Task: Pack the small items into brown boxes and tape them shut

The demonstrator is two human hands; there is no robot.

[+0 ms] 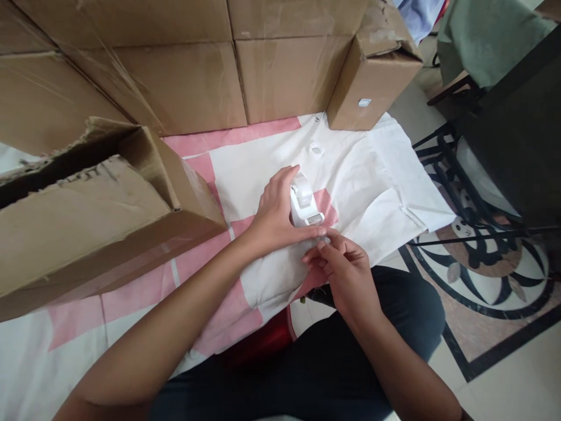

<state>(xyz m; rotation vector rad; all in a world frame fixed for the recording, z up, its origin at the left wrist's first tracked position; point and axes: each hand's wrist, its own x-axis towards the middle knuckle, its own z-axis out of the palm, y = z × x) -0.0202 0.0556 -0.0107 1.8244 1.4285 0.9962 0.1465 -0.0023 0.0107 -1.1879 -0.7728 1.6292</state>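
Observation:
A white tape dispenser [305,204] with a roll of clear tape stands on the pink and white cloth [245,169]. My left hand [278,213] is wrapped round its left side, the thumb stretched along the front below the cutter. Just below and to the right, my right hand [344,263] has its fingertips pinched beside the left thumb tip. Something small and clear shows between those fingertips, too small to make out. A small white ring [316,149] lies on the cloth beyond the dispenser.
Large cardboard boxes [188,88] line the back. An open box with torn flaps [87,228] stands at the left. A narrow box [368,88] with a small label is at the back right. Beyond the cloth's right side are a black metal rack [460,181] and patterned floor.

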